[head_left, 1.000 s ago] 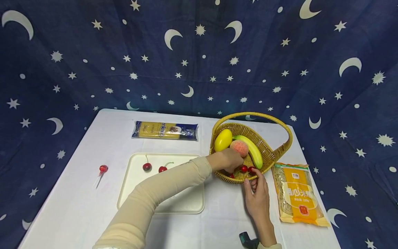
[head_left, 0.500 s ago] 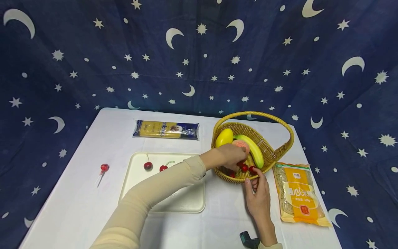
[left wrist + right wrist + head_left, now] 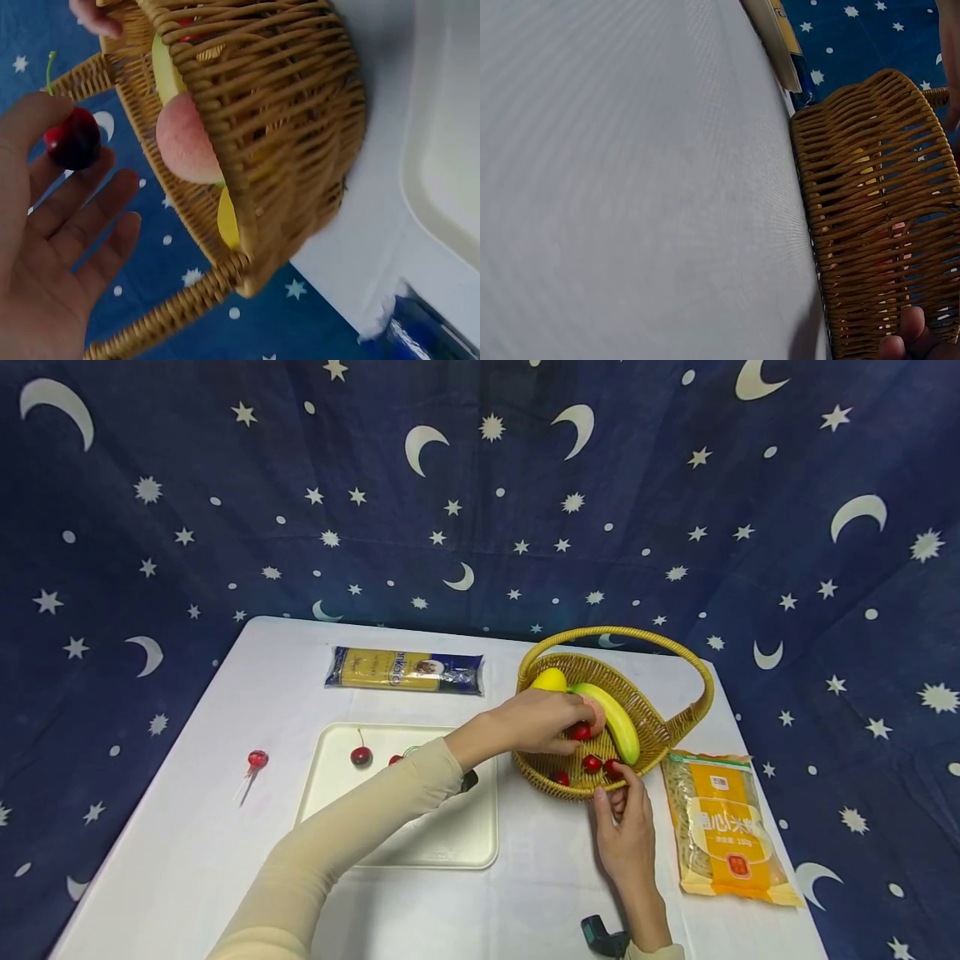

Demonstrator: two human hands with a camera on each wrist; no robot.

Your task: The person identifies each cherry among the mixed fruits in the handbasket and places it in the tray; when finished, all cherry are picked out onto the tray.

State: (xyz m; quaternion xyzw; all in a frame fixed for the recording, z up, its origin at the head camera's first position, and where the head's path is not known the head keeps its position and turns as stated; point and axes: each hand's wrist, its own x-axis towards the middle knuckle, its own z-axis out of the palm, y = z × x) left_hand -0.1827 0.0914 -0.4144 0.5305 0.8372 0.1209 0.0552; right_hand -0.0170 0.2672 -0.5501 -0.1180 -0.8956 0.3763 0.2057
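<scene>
My left hand (image 3: 542, 722) pinches a dark red cherry (image 3: 73, 140) between thumb and fingers, its green stem pointing up in the left wrist view. In the head view this hand is over the left part of a wicker basket (image 3: 649, 714). My right hand (image 3: 628, 839) grips the basket's front rim, index finger over the edge and thumb outside. Inside lie a banana (image 3: 619, 727), a peach (image 3: 184, 142) and a yellow lemon-like fruit (image 3: 551, 679), partly hidden by the left hand. Several cherries (image 3: 592, 764) lie at the basket's front.
Left of the basket, under the left forearm, is a cream tray (image 3: 480, 852) with a stemmed cherry (image 3: 361, 756) and another partly covered. A spaghetti packet (image 3: 405, 670) lies behind it. A lollipop (image 3: 257, 760) is at far left, an orange noodle bag (image 3: 727, 831) at right.
My left hand has risen from deep inside the basket and drawn back leftward, a cherry now showing in its fingers. The right hand has stayed at the rim.
</scene>
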